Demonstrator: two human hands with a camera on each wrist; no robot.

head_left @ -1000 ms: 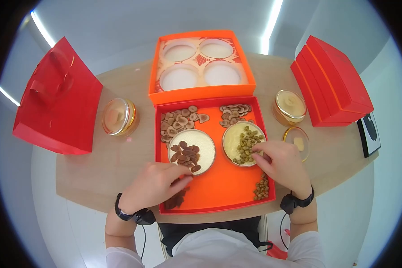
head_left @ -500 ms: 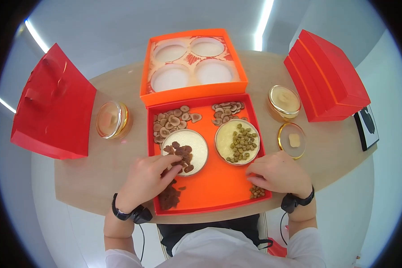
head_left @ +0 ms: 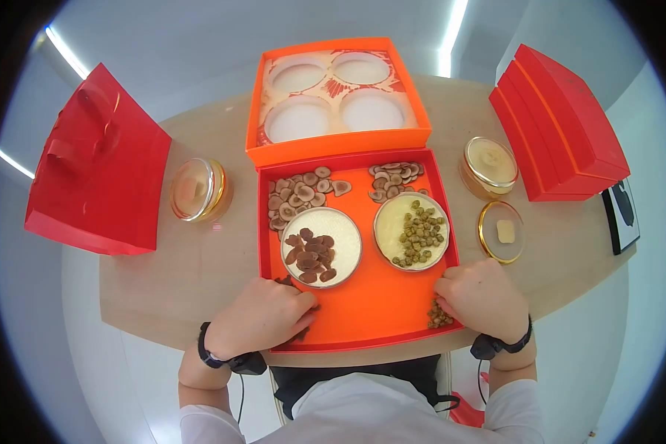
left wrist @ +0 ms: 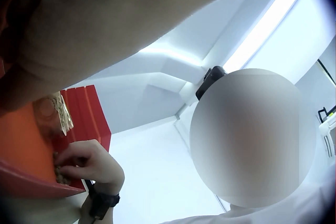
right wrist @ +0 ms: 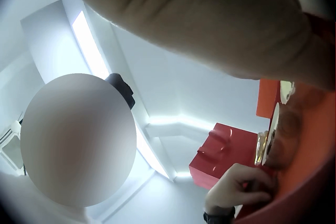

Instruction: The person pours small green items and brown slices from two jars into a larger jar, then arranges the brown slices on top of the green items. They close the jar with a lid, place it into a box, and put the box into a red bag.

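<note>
My left hand (head_left: 272, 314) is at the front left of a red box with an orange floor (head_left: 370, 311). Its curled fingers reach into dark brown dried pieces (head_left: 301, 337), mostly covering them; I cannot tell whether they pinch any. At the front right corner, my right hand (head_left: 487, 297) pinches at a heap of greenish dried pellets (head_left: 439, 317), thumb and fingertips among them in the left wrist view. Brown pieces (head_left: 308, 259) lie on the left cream disc (head_left: 340, 229). Green pellets (head_left: 422, 235) cover the right half of another disc (head_left: 390, 222).
Round dried slices (head_left: 300, 196) and more slices (head_left: 396, 177) lie along the box's back. Behind stands an orange tray (head_left: 333, 140) with round wells. A red bag (head_left: 100, 177), gold-rimmed jars (head_left: 200, 190) (head_left: 488, 166), a gold-rimmed lid (head_left: 501, 248) and red boxes (head_left: 562, 133) flank it.
The left hand has moved from the left disc's brown pieces down to the dark heap in front. The right hand went from the pellets on its disc to the corner heap and is still there.
</note>
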